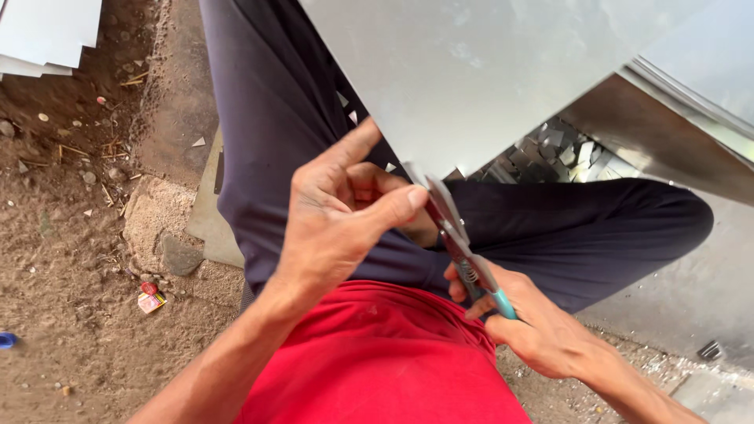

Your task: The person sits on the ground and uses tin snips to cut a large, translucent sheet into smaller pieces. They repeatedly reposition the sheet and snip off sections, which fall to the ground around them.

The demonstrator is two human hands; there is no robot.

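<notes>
l hand (pixel 338 212) fingers pinching metal sheet (pixel 471 71) edge, r hand (pixel 526 322) clenched on snips (pixel 463 243)

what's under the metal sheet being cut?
Under the metal sheet: dark trouser legs and a pile of offcuts. Left hand steadies it; right hand grips snips. Ground beneath stays covered.

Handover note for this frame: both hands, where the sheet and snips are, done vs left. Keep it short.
Left hand: pinching the lower corner of the metal sheet, index finger raised along its edge.
Right hand: closed on the teal handles of the tin snips, blades at the sheet's corner.
Sheet is held up over the person's lap; metal offcuts lie on the ground behind it, more sheets far left.
Done: some pieces evidently already cut.
Left: cut at this corner looks in progress; its length cannot be told.
</notes>
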